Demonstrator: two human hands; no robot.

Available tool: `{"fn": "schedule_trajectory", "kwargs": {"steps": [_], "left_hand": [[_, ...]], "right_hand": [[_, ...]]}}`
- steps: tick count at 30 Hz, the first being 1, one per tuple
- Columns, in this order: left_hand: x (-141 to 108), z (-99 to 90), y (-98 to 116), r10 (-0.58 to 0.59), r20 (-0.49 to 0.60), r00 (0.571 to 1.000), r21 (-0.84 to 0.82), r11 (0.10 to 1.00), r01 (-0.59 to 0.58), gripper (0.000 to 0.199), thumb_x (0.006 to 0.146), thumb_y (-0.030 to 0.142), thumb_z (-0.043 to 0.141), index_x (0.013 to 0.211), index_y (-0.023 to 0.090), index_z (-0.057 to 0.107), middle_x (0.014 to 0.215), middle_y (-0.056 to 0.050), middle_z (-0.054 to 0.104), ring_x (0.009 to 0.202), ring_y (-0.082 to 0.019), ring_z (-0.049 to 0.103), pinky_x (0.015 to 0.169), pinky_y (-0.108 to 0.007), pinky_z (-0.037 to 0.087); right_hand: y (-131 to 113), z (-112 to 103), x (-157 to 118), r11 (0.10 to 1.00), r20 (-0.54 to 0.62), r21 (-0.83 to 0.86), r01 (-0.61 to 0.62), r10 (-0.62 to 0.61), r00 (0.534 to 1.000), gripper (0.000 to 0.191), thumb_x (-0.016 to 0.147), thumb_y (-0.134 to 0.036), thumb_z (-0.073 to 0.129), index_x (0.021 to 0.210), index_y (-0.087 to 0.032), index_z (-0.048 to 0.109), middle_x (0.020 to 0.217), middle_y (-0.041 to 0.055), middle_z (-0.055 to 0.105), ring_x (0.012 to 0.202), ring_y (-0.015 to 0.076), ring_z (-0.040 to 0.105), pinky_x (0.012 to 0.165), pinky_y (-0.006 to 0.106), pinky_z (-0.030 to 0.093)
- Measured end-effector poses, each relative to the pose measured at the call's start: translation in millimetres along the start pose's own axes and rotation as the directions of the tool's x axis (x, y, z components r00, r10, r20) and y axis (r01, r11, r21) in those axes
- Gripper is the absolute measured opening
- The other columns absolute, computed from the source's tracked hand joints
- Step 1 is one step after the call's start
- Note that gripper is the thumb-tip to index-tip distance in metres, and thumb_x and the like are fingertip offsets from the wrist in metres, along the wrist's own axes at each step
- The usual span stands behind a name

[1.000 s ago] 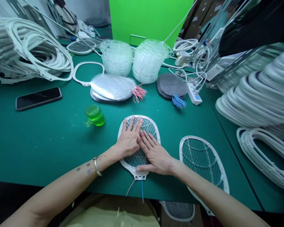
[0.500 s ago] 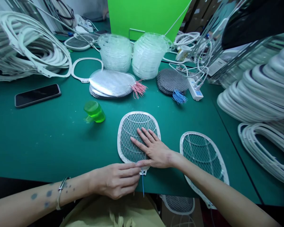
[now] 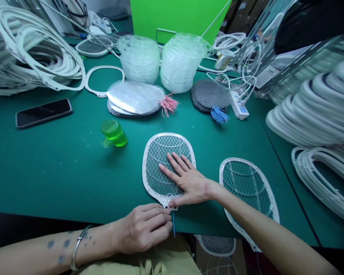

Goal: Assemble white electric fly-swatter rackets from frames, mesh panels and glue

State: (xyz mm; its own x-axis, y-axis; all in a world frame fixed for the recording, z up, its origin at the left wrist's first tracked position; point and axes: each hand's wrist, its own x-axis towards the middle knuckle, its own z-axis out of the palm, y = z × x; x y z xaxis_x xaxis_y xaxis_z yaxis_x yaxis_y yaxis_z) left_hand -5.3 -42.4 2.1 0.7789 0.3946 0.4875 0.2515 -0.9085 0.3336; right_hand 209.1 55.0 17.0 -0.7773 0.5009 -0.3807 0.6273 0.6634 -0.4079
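A white mosquito-swatter head [image 3: 145,164] with a metal mesh lies on the green table in front of me. My right hand [image 3: 190,183] rests flat across the mesh with its fingers spread, the thumb down near the neck. At the neck, my left hand [image 3: 149,227] has its fingers curled and pressed together, the tips close to my right thumb. What these fingers pinch is hidden. A blue wire [image 3: 174,225] hangs from the neck over the table edge, just right of my left fingertips. Another swatter head [image 3: 246,183] lies to the right, partly behind my right forearm.
Behind are silvery mesh sheets [image 3: 134,98] with red wires, dark mesh sheets [image 3: 208,95] with blue wires, and stacked clear rings [image 3: 182,65]. A green container [image 3: 114,133] and a phone [image 3: 44,113] lie left. White frames [image 3: 318,110] pile at right, more frames [image 3: 46,57] at left.
My left hand has moved down and slightly toward me, uncovering more of the swatter's neck. My right hand stays spread on the mesh. The whole view has shifted slightly.
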Motion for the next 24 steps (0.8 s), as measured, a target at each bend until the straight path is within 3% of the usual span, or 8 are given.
{"fn": "schedule_trajectory", "kwargs": {"steps": [9,11,14,16,20,24], "left_hand": [[8.1,14.0,18.5,-0.216,-0.109,0.97,-0.031,0.976,0.214,0.018,0.092,0.008,0.048,0.092,0.012,0.065,0.08,-0.007,0.071,0.081,-0.016,0.07,0.085,-0.029,0.057],[9.9,12.9,21.2,-0.304,-0.133,0.943,-0.084,0.952,0.295,0.019,0.091,0.008,0.046,0.088,0.014,0.064,0.078,-0.006,0.071,0.076,-0.015,0.068,0.077,-0.027,0.057],[11.8,13.2,25.3,-0.495,-0.13,0.859,-0.181,0.864,0.47,0.02,0.091,0.011,0.046,0.079,0.017,0.061,0.067,-0.002,0.066,0.06,-0.013,0.061,0.06,-0.023,0.051],[11.8,17.2,27.8,-0.552,-0.144,0.821,-0.192,0.83,0.524,0.021,0.091,0.012,0.046,0.076,0.018,0.06,0.064,-0.002,0.064,0.059,-0.012,0.06,0.057,-0.023,0.049],[8.0,31.5,30.3,-0.294,-0.263,0.919,0.002,0.952,0.305,0.02,0.09,0.008,0.046,0.089,0.013,0.066,0.077,-0.006,0.071,0.08,-0.017,0.069,0.077,-0.03,0.057],[0.4,39.4,31.3,-0.148,-0.254,0.956,0.158,0.968,0.192,0.014,0.089,0.009,0.054,0.087,0.011,0.068,0.087,-0.007,0.075,0.091,-0.019,0.071,0.089,-0.032,0.057]], "right_hand": [[-0.6,8.6,3.0,0.999,-0.042,-0.015,-0.044,0.044,0.998,0.115,0.07,-0.076,0.062,0.156,-0.03,0.001,0.156,0.0068,-0.027,0.146,0.0369,-0.015,0.116,0.054,-0.008],[-0.6,10.2,3.4,0.998,-0.048,-0.034,-0.051,0.049,0.998,0.117,0.068,-0.076,0.064,0.156,-0.029,0.002,0.157,0.0077,-0.026,0.146,0.0366,-0.016,0.116,0.054,-0.008],[-1.0,10.8,3.6,0.997,-0.057,-0.054,-0.047,0.044,0.997,0.116,0.069,-0.079,0.06,0.156,-0.028,0.002,0.158,0.0088,-0.023,0.146,0.0365,-0.014,0.116,0.055,-0.008],[-1.6,10.7,3.6,0.997,-0.063,-0.059,-0.047,0.043,0.997,0.116,0.069,-0.081,0.057,0.156,-0.028,0.003,0.159,0.0089,-0.021,0.146,0.037,-0.013,0.116,0.055,-0.009],[-2.7,11.2,3.7,0.995,-0.073,-0.073,-0.065,0.06,0.996,0.117,0.068,-0.081,0.059,0.156,-0.028,0.004,0.16,0.0092,-0.018,0.147,0.0367,-0.013,0.116,0.055,-0.009],[-3.0,12.2,3.6,0.995,-0.078,-0.071,-0.064,0.058,0.995,0.118,0.067,-0.081,0.059,0.156,-0.027,0.003,0.16,0.0086,-0.018,0.147,0.0369,-0.013,0.116,0.055,-0.01]]}}
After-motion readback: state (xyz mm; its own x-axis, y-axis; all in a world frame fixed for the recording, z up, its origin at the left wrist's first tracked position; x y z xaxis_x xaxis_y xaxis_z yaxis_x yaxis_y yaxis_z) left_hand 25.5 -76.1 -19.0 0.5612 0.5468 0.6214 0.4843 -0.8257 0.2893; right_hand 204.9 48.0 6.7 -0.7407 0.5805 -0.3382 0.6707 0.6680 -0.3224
